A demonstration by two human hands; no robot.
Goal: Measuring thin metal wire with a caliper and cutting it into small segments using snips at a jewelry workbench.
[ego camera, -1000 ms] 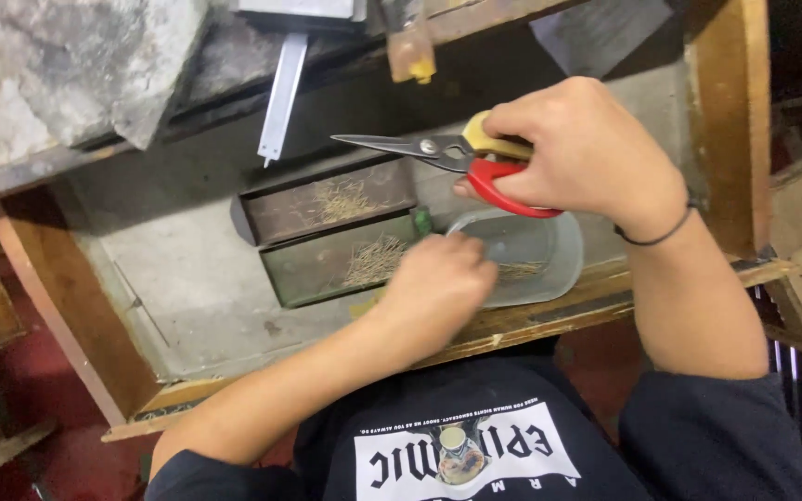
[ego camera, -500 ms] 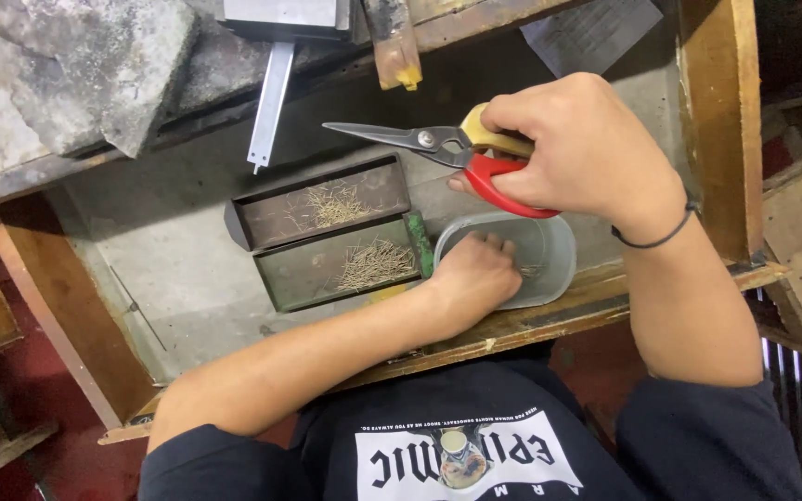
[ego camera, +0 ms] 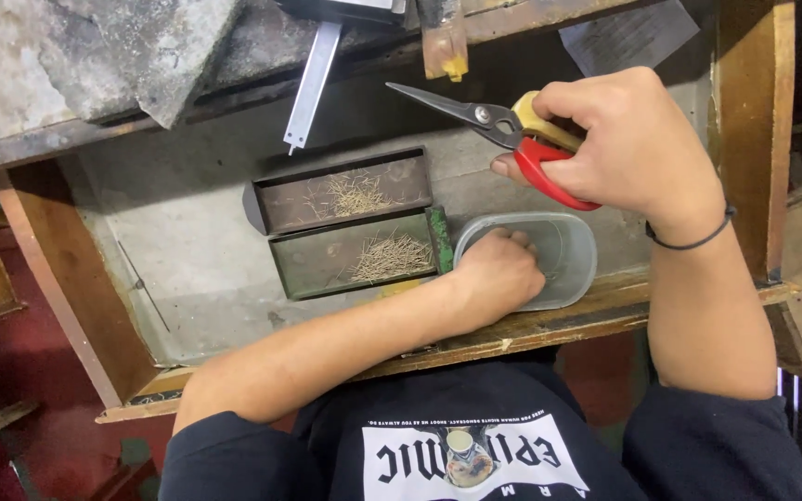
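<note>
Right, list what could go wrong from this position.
The right hand holds snips with the pointed blades bare above the left hand, so a slip might cut it. The left hand reaches into the clear tub at the bench edge and could tip it off.

A grey, wood-framed bench tray [ego camera: 187, 241] carries two metal tins [ego camera: 350, 223] of fine pins and a clear plastic tub [ego camera: 573, 246].

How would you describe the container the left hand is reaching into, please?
Start at the grey tray set in the wooden bench. At its near right corner, beside two dark metal boxes of thin pins, sits the clear tub with the left hand inside. It alone is see-through plastic with rounded corners.
</note>
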